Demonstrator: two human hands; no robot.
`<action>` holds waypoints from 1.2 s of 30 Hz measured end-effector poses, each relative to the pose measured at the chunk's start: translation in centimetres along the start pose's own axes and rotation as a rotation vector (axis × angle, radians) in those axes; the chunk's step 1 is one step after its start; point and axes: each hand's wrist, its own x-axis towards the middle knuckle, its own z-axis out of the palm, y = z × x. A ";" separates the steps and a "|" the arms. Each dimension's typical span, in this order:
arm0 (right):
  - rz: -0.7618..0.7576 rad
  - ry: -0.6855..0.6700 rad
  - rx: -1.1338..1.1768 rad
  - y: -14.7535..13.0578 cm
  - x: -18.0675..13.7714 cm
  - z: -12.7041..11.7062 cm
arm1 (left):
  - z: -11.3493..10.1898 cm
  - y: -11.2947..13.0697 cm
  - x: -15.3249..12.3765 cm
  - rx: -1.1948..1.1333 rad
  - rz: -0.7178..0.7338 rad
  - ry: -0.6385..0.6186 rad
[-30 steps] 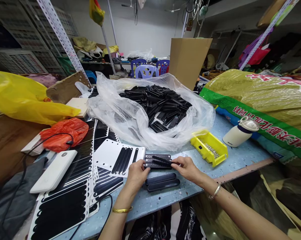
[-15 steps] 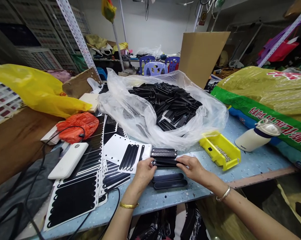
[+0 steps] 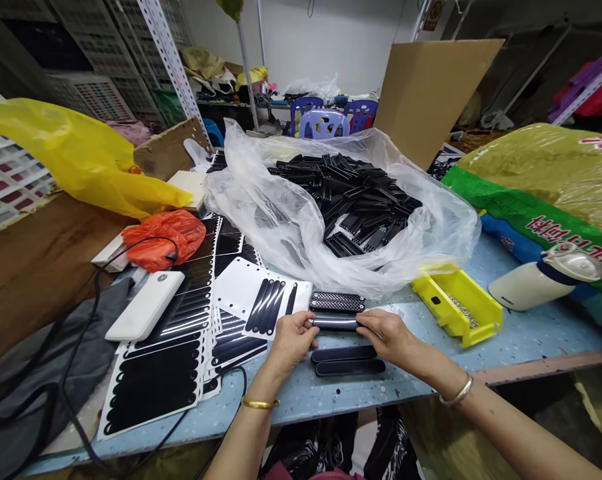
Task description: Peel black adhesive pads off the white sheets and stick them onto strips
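Observation:
My left hand [image 3: 291, 343] pinches the left end of a narrow glossy black strip [image 3: 335, 324]. The right end is between the fingers of my right hand [image 3: 389, 335]. What lies beneath the strip is hidden by it. Just behind it on the table rest black pieces with a cross-hatched surface [image 3: 337, 302]. Nearer to me are two smooth black bars with rounded ends [image 3: 349, 367], side by side. A white backing sheet with several black strips [image 3: 267, 307] lies left of my left hand.
Behind my hands, a clear plastic bag [image 3: 301, 250] holds a heap of black pieces [image 3: 365, 193]. A yellow bin [image 3: 433, 303] with small metal parts and a white bottle [image 3: 521, 287] stand right. Sheets of black strips [image 3: 153, 387], a white power bank [image 3: 145, 307] and cables are left.
The strip, tilted over a cross-hatched piece before, now lies level and straight between my hands. The camera view has shifted, moving the scene slightly.

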 end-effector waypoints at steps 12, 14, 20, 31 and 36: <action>-0.006 -0.011 -0.054 0.1 -0.1 0.4 | 0.1 -0.7 0.1 -0.066 0.006 -0.002; -0.016 -0.015 -0.065 -0.1 0.0 0.3 | 0.1 -0.8 0.2 -0.065 0.019 -0.003; -0.030 -0.023 -0.081 -0.1 0.1 0.3 | -0.1 -0.9 0.1 -0.055 0.038 -0.012; 0.004 -0.085 -0.119 -0.1 0.3 0.2 | -0.3 -0.1 0.2 -0.046 0.056 0.004; 0.000 -0.078 -0.122 -0.2 0.4 0.1 | -0.1 -0.2 0.4 -0.040 0.069 0.020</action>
